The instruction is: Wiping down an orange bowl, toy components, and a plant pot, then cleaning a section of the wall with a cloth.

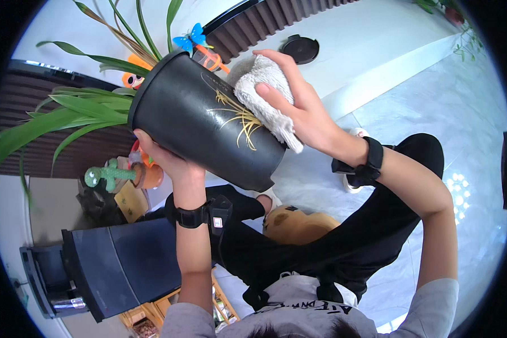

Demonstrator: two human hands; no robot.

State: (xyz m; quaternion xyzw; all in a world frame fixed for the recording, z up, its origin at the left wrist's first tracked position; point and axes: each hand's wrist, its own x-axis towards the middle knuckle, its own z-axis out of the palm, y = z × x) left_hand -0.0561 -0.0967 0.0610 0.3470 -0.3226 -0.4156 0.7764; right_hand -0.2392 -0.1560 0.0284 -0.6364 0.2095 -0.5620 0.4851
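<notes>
A black plant pot [194, 114] with a gold grass-like design is held tilted in the air, its rim towards the upper left. Long green leaves [88, 112] spill out of its mouth. My left hand [169, 156] supports the pot from below near the rim, the thumb lying by the edge. In my right hand [300, 101] is a bunched light grey cloth [264, 93], pressed against the side of the pot beside the gold design. The fingers spread over the cloth and partly cover it.
A round black saucer [300, 49] lies on the white surface beyond the pot. Left of my arm stand a green cactus toy [110, 174] and a dark blue cabinet-like appliance [126, 262]. A blue butterfly ornament [191, 39] shows behind the rim. Between my legs is a tan plush toy [298, 226].
</notes>
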